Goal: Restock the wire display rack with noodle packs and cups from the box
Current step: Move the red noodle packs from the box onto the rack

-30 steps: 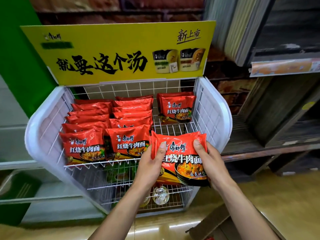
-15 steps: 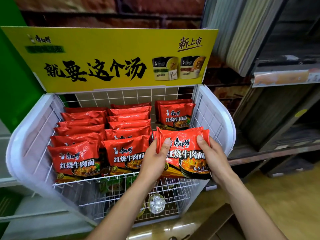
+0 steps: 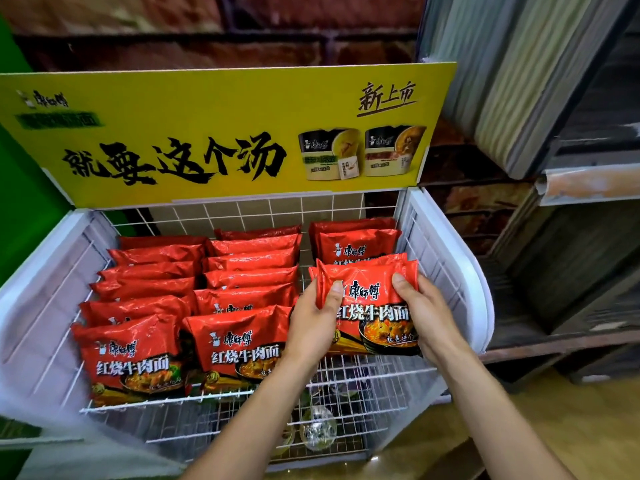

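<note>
A small stack of red noodle packs [image 3: 372, 306] is held upright over the right column of the white wire rack [image 3: 446, 251]. My left hand [image 3: 313, 323] grips its left edge, thumb on the front. My right hand [image 3: 427, 313] grips its right edge, thumb across the top corner. Behind the stack stand two red packs [image 3: 356, 242] at the back of the same column. The left column [image 3: 138, 327] and the middle column [image 3: 242, 306] each hold several red packs leaning in rows.
A yellow sign board [image 3: 214, 133] rises behind the rack. Noodle cups [image 3: 317, 431] show through the wire on the lower shelf. Dark wooden shelving [image 3: 571, 289] stands to the right, a green wall [image 3: 20, 209] to the left.
Both hands carried the stack of packs up and back, from in front of the rack's edge into the right column. The view moved closer to the rack.
</note>
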The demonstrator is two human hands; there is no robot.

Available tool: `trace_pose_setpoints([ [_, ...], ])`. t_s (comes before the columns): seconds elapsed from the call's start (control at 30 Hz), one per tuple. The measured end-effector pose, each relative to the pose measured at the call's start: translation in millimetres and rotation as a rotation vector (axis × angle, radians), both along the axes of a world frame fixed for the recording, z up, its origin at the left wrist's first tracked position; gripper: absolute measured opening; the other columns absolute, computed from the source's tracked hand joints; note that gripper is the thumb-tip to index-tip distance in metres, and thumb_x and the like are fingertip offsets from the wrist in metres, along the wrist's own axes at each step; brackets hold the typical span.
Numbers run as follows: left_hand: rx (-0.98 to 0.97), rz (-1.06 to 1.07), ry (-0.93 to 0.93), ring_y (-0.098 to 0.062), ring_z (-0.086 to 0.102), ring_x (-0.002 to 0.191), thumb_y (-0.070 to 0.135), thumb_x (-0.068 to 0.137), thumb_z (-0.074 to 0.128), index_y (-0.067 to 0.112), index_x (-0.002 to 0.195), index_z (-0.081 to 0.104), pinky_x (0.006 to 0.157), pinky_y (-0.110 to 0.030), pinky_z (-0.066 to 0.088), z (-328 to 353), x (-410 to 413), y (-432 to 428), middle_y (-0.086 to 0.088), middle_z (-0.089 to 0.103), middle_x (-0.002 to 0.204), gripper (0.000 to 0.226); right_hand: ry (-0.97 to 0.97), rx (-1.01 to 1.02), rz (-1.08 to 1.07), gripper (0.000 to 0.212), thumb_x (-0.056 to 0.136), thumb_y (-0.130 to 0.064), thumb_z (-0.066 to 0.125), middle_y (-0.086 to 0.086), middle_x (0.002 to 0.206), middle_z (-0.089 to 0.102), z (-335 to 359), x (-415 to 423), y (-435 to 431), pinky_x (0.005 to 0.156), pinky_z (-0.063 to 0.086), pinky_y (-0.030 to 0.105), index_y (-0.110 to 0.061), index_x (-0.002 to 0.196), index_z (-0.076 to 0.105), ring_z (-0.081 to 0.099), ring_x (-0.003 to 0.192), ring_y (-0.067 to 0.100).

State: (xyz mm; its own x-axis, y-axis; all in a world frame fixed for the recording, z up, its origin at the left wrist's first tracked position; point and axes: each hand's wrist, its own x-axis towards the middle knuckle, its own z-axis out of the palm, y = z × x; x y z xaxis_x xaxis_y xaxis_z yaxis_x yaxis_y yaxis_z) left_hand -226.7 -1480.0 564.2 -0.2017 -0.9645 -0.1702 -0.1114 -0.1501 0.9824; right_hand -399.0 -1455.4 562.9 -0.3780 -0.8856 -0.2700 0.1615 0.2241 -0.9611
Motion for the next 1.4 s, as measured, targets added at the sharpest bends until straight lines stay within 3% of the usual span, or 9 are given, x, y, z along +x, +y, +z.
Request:
trace_pose_setpoints([
  [0.1,-0.006,0.040,0.004,0.004,0.064,0.107,0.048,0.100,0.054,0.045,0.116,0.062,0.094,-0.029,0.050,-5.5,-8.9,-15.7,0.022,0.071,0.114,0.019,-0.009,0.001,-0.002,0.018,0.100,-0.031,0.061,0.000,0.106,0.078,-5.4,-7.6,-21.1,0.092,0.058,0.051,-0.030,0.117,0.067,0.075,0.098,0.025],
  [0.27,0.009,0.123,0.021,-0.006,0.068,0.109,0.042,0.101,0.056,0.037,0.126,0.063,0.098,-0.038,0.056,-15.5,-20.5,-35.5,0.012,0.071,0.120,0.026,0.032,0.031,-0.003,0.014,0.099,-0.035,0.061,-0.003,0.110,0.075,-17.4,-11.7,-46.4,0.094,0.056,0.051,-0.036,0.111,0.066,0.072,0.102,0.024],
  [0.5,0.006,0.187,-0.045,-0.011,0.058,0.124,0.046,0.099,0.056,0.059,0.117,0.059,0.110,-0.044,0.046,-30.3,-28.8,-53.0,0.011,0.061,0.134,0.023,0.108,0.012,-0.042,0.011,0.098,-0.033,0.062,-0.003,0.107,0.075,-30.0,-13.2,-71.5,0.094,0.056,0.052,-0.031,0.107,0.068,0.070,0.101,0.025],
  [0.57,0.001,0.191,-0.042,-0.010,0.059,0.123,0.040,0.101,0.056,0.054,0.121,0.060,0.109,-0.043,0.047,-31.3,-31.3,-57.5,0.011,0.063,0.133,0.025,0.164,0.006,-0.099,0.007,0.097,-0.030,0.063,-0.003,0.105,0.074,-31.8,-13.7,-75.2,0.094,0.056,0.050,-0.033,0.096,0.069,0.069,0.099,0.024],
  [0.7,-0.014,0.192,-0.013,-0.012,0.060,0.122,0.028,0.101,0.056,0.039,0.133,0.058,0.108,-0.044,0.049,-34.3,-36.7,-61.0,0.008,0.062,0.133,0.034,0.198,-0.037,-0.193,0.028,0.095,-0.021,0.062,-0.007,0.108,0.073,-34.6,-10.6,-78.3,0.092,0.056,0.047,-0.046,0.091,0.072,0.067,0.102,0.022],
  [0.93,-0.118,0.215,-0.012,-0.007,0.045,0.132,0.004,0.099,0.055,0.055,0.105,0.060,0.116,-0.042,0.039,-31.5,-43.2,-59.6,0.015,0.047,0.137,0.052,0.203,-0.107,-0.253,0.025,0.093,-0.014,0.059,-0.004,0.114,0.071,-41.5,-9.6,-77.0,0.082,0.054,0.035,-0.034,0.097,0.074,0.065,0.104,0.020],
  [1.1,-0.060,0.274,-0.023,-0.010,0.047,0.127,-0.003,0.092,0.056,0.050,0.099,0.067,0.103,-0.045,0.052,-38.5,-39.7,-61.0,0.013,0.044,0.134,0.054,0.283,-0.069,-0.206,0.019,0.095,-0.019,0.059,-0.007,0.115,0.066,-48.6,-8.0,-78.6,0.088,0.053,0.040,-0.036,0.100,0.067,0.063,0.104,0.018],
  [1.23,-0.037,0.237,0.009,-0.019,0.056,0.121,0.000,0.095,0.050,0.052,0.113,0.059,0.095,-0.048,0.057,-41.2,-39.9,-56.2,0.009,0.049,0.132,0.055,0.292,-0.025,-0.204,0.015,0.099,-0.036,0.058,-0.002,0.112,0.067,-58.1,-5.9,-76.7,0.093,0.053,0.048,-0.030,0.113,0.060,0.065,0.101,0.022],
  [1.4,-0.002,0.242,-0.020,-0.017,0.052,0.131,0.020,0.099,0.061,0.044,0.142,0.026,0.111,-0.048,0.044,-44.7,-38.7,-46.9,0.006,0.045,0.148,0.060,0.203,-0.014,-0.188,0.028,0.099,-0.044,0.057,0.001,0.111,0.065,-60.4,-5.5,-68.0,0.073,0.050,0.031,-0.024,0.119,0.053,0.064,0.094,0.015],
])
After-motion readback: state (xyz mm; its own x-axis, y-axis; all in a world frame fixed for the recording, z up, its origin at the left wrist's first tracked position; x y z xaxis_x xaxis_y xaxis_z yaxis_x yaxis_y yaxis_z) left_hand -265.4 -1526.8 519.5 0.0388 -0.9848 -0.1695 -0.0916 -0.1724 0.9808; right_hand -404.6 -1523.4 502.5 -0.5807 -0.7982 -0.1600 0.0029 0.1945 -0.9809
